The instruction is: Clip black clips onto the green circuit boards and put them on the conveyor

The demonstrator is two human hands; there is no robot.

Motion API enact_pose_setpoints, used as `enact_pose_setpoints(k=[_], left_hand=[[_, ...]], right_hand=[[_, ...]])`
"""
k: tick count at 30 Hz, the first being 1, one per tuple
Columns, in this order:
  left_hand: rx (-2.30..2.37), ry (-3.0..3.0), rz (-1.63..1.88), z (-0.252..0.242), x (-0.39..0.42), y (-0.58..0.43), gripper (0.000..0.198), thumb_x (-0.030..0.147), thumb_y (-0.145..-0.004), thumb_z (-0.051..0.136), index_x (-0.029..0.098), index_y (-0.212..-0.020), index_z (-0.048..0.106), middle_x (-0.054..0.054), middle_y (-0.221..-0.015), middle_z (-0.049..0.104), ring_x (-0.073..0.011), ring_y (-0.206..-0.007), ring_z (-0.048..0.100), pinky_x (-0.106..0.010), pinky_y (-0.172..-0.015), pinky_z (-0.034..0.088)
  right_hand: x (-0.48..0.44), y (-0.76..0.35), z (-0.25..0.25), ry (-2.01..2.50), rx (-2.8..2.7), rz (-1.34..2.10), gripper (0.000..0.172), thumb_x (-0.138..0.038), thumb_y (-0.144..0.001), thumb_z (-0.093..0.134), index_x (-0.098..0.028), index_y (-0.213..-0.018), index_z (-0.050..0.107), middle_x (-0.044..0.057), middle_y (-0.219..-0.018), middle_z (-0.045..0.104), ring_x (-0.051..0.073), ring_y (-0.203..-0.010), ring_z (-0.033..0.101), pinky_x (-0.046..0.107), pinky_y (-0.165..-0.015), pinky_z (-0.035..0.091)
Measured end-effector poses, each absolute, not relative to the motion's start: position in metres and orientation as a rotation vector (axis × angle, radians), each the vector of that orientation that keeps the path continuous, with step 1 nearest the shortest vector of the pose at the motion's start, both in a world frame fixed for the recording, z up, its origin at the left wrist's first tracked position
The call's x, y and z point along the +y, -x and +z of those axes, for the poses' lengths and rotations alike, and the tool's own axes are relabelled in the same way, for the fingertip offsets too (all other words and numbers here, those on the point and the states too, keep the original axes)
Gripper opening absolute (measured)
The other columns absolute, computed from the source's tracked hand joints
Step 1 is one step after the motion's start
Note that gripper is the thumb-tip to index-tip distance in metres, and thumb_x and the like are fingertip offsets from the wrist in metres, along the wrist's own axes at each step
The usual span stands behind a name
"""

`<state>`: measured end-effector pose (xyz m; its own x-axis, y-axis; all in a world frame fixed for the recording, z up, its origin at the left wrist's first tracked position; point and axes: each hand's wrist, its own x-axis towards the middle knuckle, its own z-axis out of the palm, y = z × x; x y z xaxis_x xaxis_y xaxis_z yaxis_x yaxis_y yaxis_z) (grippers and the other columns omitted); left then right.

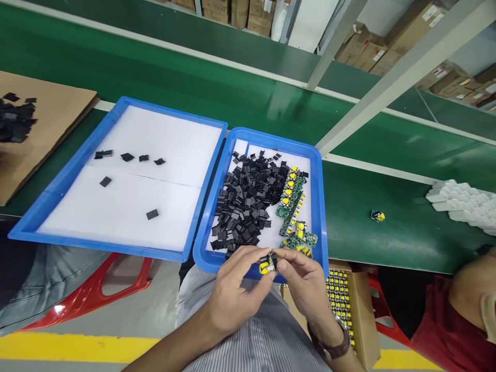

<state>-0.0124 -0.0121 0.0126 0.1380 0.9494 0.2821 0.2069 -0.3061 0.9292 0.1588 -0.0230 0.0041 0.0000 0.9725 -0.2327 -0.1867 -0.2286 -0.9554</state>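
My left hand (236,289) and my right hand (304,281) meet over my lap, at the near rim of the small blue tray (318,206). Both pinch one small assembly (268,263): a yellow component with a black clip against it. The fingers of both hands are closed round it. In the tray behind lies a heap of black clips (248,204) and a row of green circuit boards with yellow parts (293,206).
A larger blue tray (58,181) at left holds several loose black clips on white foam. Cardboard with more clips (15,121) lies far left. On the green belt sit a lone yellow part (377,216) and white pieces (463,201). A box of yellow parts (343,299) stands by my right knee; another person (457,320) sits right.
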Motion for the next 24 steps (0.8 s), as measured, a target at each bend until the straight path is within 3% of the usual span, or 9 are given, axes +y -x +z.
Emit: enact_pose_setpoints(k=[3, 7, 16, 24], left_hand=[[1.203, -1.683, 1.268, 0.0113, -0.0103, 0.0139, 0.037, 0.01, -0.086, 0.072, 0.021, -0.121, 0.068, -0.007, -0.108, 0.074, -0.0199, -0.101, 0.07, -0.035, -0.091, 0.059], [1.207, -1.686, 1.277, 0.0097, -0.0103, 0.0159, 0.037, 0.009, -0.087, 0.071, 0.022, -0.121, 0.069, -0.007, -0.107, 0.074, -0.0208, -0.1, 0.07, -0.036, -0.088, 0.06], [1.201, -1.791, 1.305, 0.0097, -0.0114, 0.0172, 0.046, 0.004, -0.085, 0.072, 0.022, -0.127, 0.066, -0.007, -0.111, 0.076, -0.021, -0.1, 0.071, -0.037, -0.09, 0.059], [1.091, -1.828, 1.312, 0.0085, -0.0073, 0.0214, 0.047, 0.001, -0.084, 0.071, 0.02, -0.127, 0.066, -0.008, -0.113, 0.076, -0.0214, -0.1, 0.071, -0.038, -0.089, 0.059]], right_hand=[[-0.0284, -0.1533, 0.0042, 1.237, -1.104, 1.293, 0.029, -0.025, -0.088, 0.079, -0.034, -0.116, 0.079, 0.005, -0.108, 0.073, 0.02, -0.097, 0.067, 0.033, -0.082, 0.059], [-0.0314, -0.1509, 0.0073, 1.219, -1.27, 1.188, 0.036, -0.018, -0.091, 0.073, -0.035, -0.123, 0.075, 0.007, -0.11, 0.07, 0.022, -0.101, 0.065, 0.036, -0.084, 0.057], [-0.0316, -0.147, 0.0047, 1.206, -1.309, 1.133, 0.038, -0.012, -0.093, 0.069, -0.036, -0.122, 0.075, 0.005, -0.106, 0.07, 0.02, -0.097, 0.064, 0.033, -0.082, 0.056], [-0.0243, -0.1525, 0.0007, 1.138, -1.284, 1.3, 0.033, -0.015, -0.092, 0.071, -0.037, -0.115, 0.077, 0.004, -0.104, 0.07, 0.021, -0.099, 0.065, 0.036, -0.086, 0.055]])
